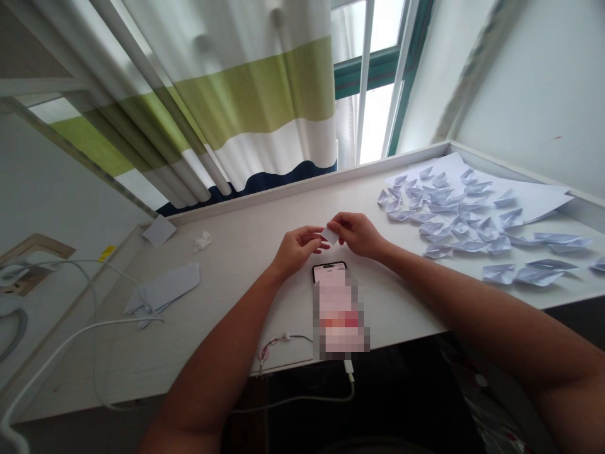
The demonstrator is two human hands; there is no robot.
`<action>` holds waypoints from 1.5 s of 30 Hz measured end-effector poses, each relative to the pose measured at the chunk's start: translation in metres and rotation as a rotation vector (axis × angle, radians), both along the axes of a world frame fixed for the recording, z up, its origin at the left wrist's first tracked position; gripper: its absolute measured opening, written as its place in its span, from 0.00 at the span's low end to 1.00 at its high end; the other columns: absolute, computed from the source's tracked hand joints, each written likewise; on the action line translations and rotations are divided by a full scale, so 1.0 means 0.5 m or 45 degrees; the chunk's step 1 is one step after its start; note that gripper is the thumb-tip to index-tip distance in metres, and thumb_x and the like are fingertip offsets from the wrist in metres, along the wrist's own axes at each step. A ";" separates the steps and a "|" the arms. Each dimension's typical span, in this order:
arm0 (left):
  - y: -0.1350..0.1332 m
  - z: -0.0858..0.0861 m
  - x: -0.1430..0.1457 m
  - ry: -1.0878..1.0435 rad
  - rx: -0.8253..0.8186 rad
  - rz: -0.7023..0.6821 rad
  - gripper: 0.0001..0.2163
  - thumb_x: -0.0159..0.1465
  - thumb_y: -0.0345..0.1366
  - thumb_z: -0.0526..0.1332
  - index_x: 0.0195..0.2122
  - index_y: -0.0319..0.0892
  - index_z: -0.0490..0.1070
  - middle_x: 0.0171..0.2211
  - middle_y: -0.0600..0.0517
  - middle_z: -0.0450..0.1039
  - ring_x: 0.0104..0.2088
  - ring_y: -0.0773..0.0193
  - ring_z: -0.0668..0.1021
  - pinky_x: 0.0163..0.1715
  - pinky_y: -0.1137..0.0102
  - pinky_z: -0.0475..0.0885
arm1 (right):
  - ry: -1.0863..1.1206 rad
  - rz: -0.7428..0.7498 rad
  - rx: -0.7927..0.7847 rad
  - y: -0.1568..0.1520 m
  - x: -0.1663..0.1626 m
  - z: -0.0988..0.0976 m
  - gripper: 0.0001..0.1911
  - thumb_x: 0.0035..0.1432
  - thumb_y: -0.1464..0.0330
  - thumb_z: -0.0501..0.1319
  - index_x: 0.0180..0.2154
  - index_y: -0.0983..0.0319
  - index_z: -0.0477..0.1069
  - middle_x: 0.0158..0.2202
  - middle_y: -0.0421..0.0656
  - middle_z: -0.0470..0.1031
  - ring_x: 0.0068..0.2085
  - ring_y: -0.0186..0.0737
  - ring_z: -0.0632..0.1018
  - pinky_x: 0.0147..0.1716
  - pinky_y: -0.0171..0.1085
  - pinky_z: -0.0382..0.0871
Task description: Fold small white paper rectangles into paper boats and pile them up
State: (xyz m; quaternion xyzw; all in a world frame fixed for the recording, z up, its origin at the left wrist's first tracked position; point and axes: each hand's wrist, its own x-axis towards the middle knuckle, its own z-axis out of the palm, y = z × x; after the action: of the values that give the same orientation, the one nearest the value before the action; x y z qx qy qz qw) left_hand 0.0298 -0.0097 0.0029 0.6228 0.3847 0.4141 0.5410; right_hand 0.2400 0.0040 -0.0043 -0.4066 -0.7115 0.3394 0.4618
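Observation:
A small folded piece of white paper (330,236) is pinched between the thumb and fingers of my right hand (354,233), above the middle of the white desk. My left hand (299,247) is just left of it, fingers stretched out and slightly apart. Its fingertips come up to the paper's left edge; whether they touch it I cannot tell. Just below both hands lies a phone (331,274), screen lit and mostly blurred out. Many small folded paper boats (460,224) spread over the right side of the desk.
Flat white sheets (543,189) lie beneath some boats. To the left are stacked paper pieces (174,285), a square paper (159,231) and a crumpled scrap (203,241). A white cable (350,377) runs from the phone past the desk's front edge; a beaded strap (283,338) lies beside it.

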 end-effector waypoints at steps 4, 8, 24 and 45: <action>0.003 -0.010 0.002 0.024 0.076 -0.045 0.17 0.62 0.42 0.75 0.47 0.37 0.80 0.37 0.44 0.86 0.40 0.52 0.89 0.37 0.64 0.82 | 0.019 0.035 -0.023 0.000 0.001 0.000 0.23 0.67 0.48 0.65 0.32 0.61 0.75 0.23 0.41 0.77 0.24 0.38 0.76 0.27 0.38 0.68; 0.003 -0.012 0.002 0.023 0.088 -0.084 0.18 0.63 0.45 0.74 0.47 0.37 0.80 0.38 0.44 0.86 0.41 0.51 0.89 0.36 0.65 0.82 | 0.032 0.046 -0.026 0.001 0.002 -0.002 0.23 0.67 0.48 0.65 0.33 0.61 0.75 0.22 0.41 0.75 0.23 0.37 0.75 0.26 0.37 0.67; 0.002 -0.008 -0.011 0.117 0.151 -0.160 0.16 0.68 0.46 0.71 0.49 0.38 0.81 0.40 0.43 0.87 0.42 0.54 0.89 0.37 0.64 0.83 | 0.166 0.147 -0.157 0.009 0.006 -0.011 0.29 0.62 0.42 0.69 0.31 0.62 0.75 0.22 0.40 0.75 0.22 0.35 0.75 0.23 0.35 0.65; -0.012 0.014 0.003 0.132 -0.018 0.024 0.13 0.69 0.45 0.65 0.37 0.38 0.79 0.39 0.40 0.87 0.32 0.56 0.88 0.29 0.67 0.80 | 0.105 0.128 -0.104 0.010 0.007 -0.013 0.25 0.65 0.46 0.68 0.32 0.61 0.76 0.22 0.39 0.74 0.23 0.34 0.73 0.24 0.36 0.65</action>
State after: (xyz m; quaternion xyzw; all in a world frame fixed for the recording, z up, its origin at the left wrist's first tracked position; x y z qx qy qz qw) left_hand 0.0311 -0.0156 0.0100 0.6358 0.4209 0.3837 0.5209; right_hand 0.2434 0.0091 -0.0108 -0.3745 -0.6970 0.4074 0.4560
